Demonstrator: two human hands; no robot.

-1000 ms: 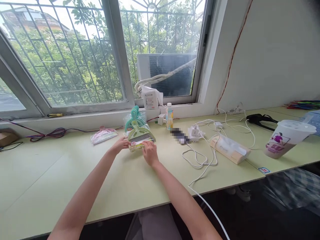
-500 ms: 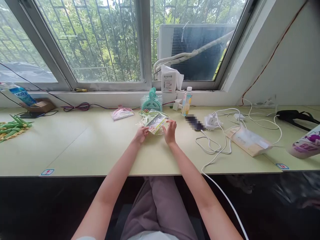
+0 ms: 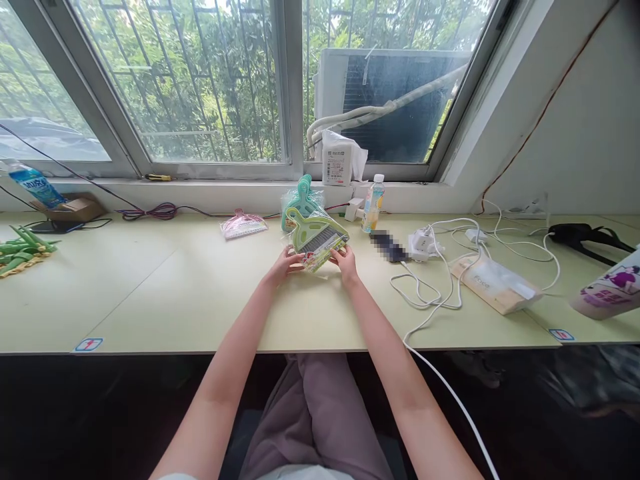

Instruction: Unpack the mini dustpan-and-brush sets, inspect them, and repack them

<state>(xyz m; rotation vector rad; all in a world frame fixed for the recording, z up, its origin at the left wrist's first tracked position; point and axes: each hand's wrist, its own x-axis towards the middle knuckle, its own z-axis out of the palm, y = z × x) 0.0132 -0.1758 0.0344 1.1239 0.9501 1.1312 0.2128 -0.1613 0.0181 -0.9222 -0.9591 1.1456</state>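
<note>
A light green mini dustpan and brush set (image 3: 316, 233), with a printed card along its lower edge, is tilted up in front of me. My left hand (image 3: 286, 265) grips its lower left corner, and my right hand (image 3: 345, 261) has its fingers closed on the lower right side. Just behind it, teal dustpans (image 3: 303, 193) in clear plastic lean by the sill, partly hidden. Further left on the table lies a pink dustpan set (image 3: 243, 225) in clear wrapping.
Right of my hands are a drink bottle (image 3: 373, 203), a blurred phone (image 3: 389, 246), white chargers with looping cables (image 3: 425, 243) and a tissue pack (image 3: 495, 285). A patterned cup (image 3: 607, 290) stands far right. Green woven leaves (image 3: 25, 248) and a brown box (image 3: 80, 208) are at left.
The green dustpan set has been raised from lying low to a tilted, more upright pose. My right hand has closed on its right side; my left hand still holds the left.
</note>
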